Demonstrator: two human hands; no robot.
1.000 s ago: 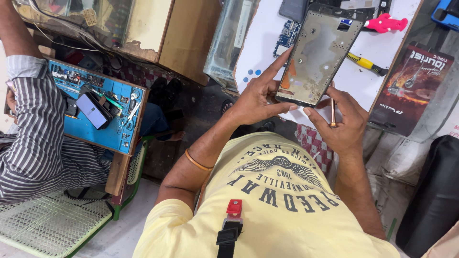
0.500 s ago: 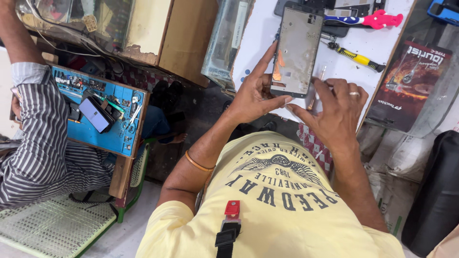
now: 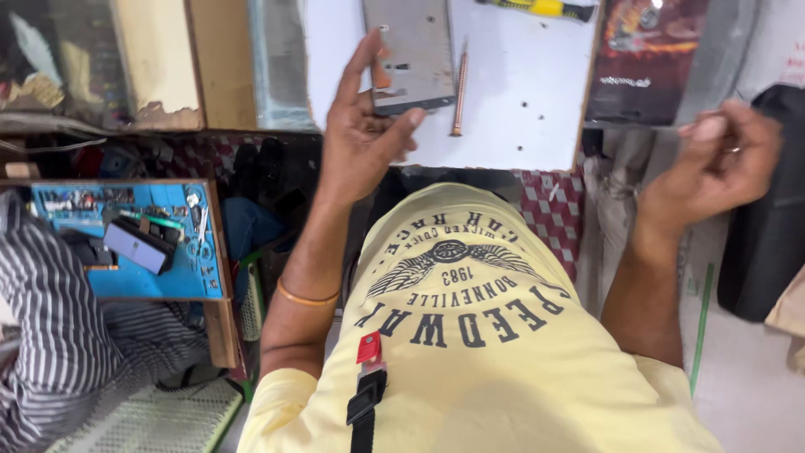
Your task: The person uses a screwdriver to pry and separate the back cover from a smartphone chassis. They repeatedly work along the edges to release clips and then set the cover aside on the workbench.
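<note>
Both hands are raised in front of the person in the yellow shirt (image 3: 495,369). On the left hand (image 3: 360,134) the fingers are partly spread and point up, and the thumb and fingertips hold the lower edge of a flat grey phone panel (image 3: 411,54), which stands over the white work surface (image 3: 520,109). Just to the right of this hand, a thin copper-coloured tool (image 3: 459,92) lies on the white surface, beside the panel. Further up and to the right of it, a yellow-handled screwdriver (image 3: 537,7) lies at the top edge of the view.

Far from the panel, the right hand (image 3: 721,159) is out at the right side, loosely curled with the fingers bent toward the thumb; a ring is on one finger, and I cannot tell if something small is pinched there. Near this hand, on its right, is a black bag (image 3: 767,218).

Well to the left of the left hand and lower, a blue work mat (image 3: 126,281) carries small tools and a dark phone (image 3: 138,245). Beside it is another person's striped sleeve (image 3: 50,335)
</note>
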